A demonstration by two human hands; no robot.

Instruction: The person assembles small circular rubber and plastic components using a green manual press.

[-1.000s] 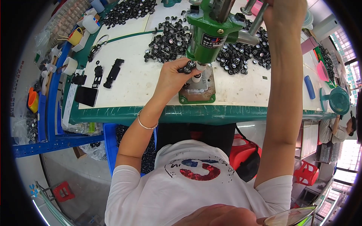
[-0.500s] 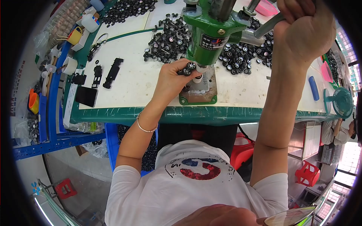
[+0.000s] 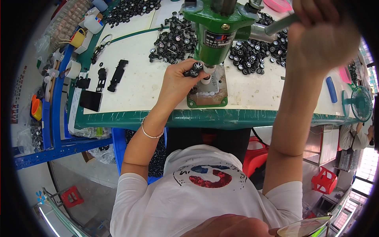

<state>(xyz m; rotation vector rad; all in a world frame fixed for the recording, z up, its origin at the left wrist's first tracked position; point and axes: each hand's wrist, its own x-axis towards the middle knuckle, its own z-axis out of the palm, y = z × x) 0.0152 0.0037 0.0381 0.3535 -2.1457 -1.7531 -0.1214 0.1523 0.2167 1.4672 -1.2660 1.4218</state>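
Observation:
My left hand (image 3: 176, 82) is closed, pinching small black toy wheels (image 3: 195, 70) with silver hubs at the foot of a green hand press (image 3: 214, 41). Its fingertips sit beside the press's lower end, over a white round seat (image 3: 206, 80) on the metal base plate (image 3: 215, 97). What the fingertips hold under the ram is partly hidden. High on the right, my right hand (image 3: 321, 39) is wrapped round the press's metal lever (image 3: 281, 25); motion smears this hand.
Piles of black wheels lie left (image 3: 173, 41) and right (image 3: 248, 55) of the press. Black toy chassis parts (image 3: 117, 76) and a dark flat panel (image 3: 90, 100) lie on the left. A blue bar (image 3: 331, 89) and a green fan (image 3: 361, 103) are at right.
My right hand has shifted a little outward to the right and is now blurred, still on the lever. My left hand stays at the press with the wheels. The whole view has moved slightly.

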